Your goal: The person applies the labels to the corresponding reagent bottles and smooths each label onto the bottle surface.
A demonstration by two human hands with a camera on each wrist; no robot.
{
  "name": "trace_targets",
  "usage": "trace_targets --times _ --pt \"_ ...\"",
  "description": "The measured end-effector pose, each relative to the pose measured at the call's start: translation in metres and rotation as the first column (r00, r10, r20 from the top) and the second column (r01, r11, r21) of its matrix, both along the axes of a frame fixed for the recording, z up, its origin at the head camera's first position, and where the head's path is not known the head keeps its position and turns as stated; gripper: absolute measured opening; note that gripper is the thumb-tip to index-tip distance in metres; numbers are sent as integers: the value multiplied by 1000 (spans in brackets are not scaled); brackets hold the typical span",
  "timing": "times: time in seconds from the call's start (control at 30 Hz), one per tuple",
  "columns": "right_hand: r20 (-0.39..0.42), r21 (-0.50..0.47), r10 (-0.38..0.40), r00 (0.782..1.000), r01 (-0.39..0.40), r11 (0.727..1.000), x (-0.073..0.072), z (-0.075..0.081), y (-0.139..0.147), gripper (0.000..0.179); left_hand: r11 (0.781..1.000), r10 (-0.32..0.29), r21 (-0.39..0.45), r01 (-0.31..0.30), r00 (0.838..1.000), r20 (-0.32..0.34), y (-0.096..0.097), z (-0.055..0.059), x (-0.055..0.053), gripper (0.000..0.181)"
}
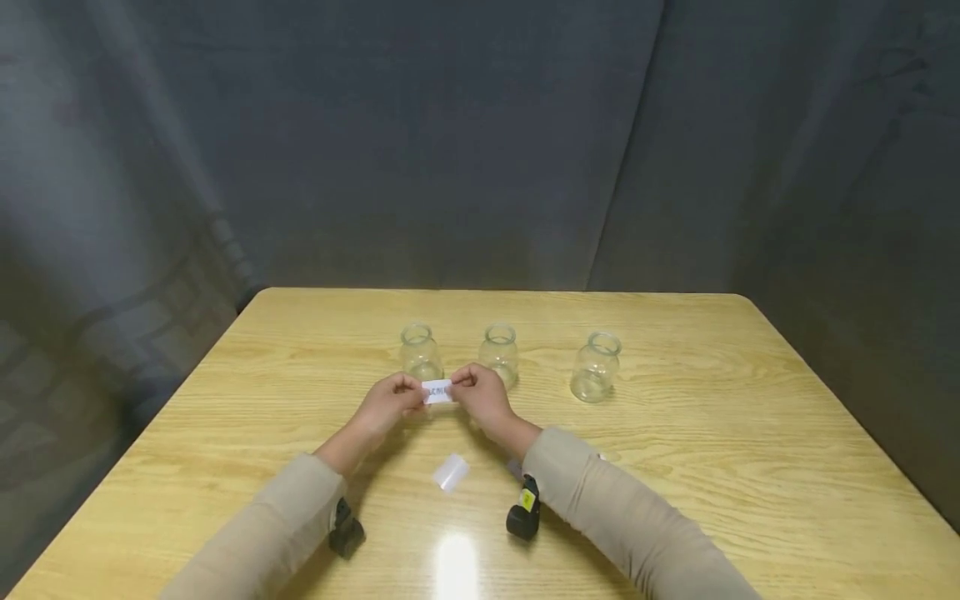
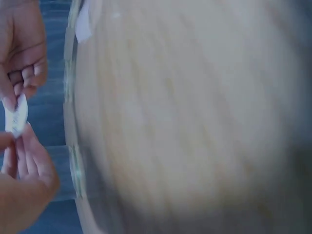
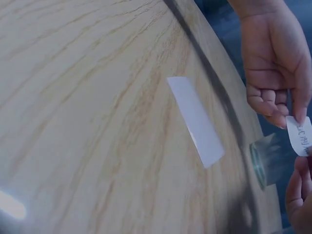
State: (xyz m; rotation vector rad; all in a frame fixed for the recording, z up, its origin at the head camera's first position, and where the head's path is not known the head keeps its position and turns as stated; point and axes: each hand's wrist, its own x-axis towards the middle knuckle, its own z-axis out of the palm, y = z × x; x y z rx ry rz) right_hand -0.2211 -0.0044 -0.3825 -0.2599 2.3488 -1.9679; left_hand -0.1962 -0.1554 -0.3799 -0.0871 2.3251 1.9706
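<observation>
Both hands hold a small white paper label (image 1: 437, 391) with dark handwriting, stretched between them above the table. My left hand (image 1: 390, 402) pinches its left end between thumb and fingers. The other end is gripped the same way by my right hand (image 1: 483, 398). Just behind the hands stand two clear glass jars, the left jar (image 1: 420, 350) and the middle jar (image 1: 501, 346), their lower parts partly covered in the head view. A third glass jar (image 1: 596, 368) is farther right. In the right wrist view the label (image 3: 298, 135) bends slightly.
A shiny whitish slip (image 1: 451, 472) lies on the wooden table (image 1: 750, 433) nearer the body, below the hands. Part of another pale piece (image 1: 515, 468) shows beside the right cuff. Dark grey curtains (image 1: 450, 150) hang behind the table and along its sides.
</observation>
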Motion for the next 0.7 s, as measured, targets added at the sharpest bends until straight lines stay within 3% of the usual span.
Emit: trace_targets --times 0.17,0.27,0.4,0.7 --pt "11 -44 -49 999 49 998 -5 -4 -7 5 997 77 -22 -77 997 -4 3 2 -3 8" --pt "4 -43 -46 999 46 998 -8 -4 -10 6 987 124 -100 -125 992 -10 3 3 -5 6" --pt "-8 -31 -49 999 49 998 -13 -5 -13 7 972 140 -190 -141 990 -19 1 6 -6 7" --pt "-66 3 -71 995 72 997 -18 -7 -23 7 948 165 -267 -172 985 -51 -6 5 -11 9"
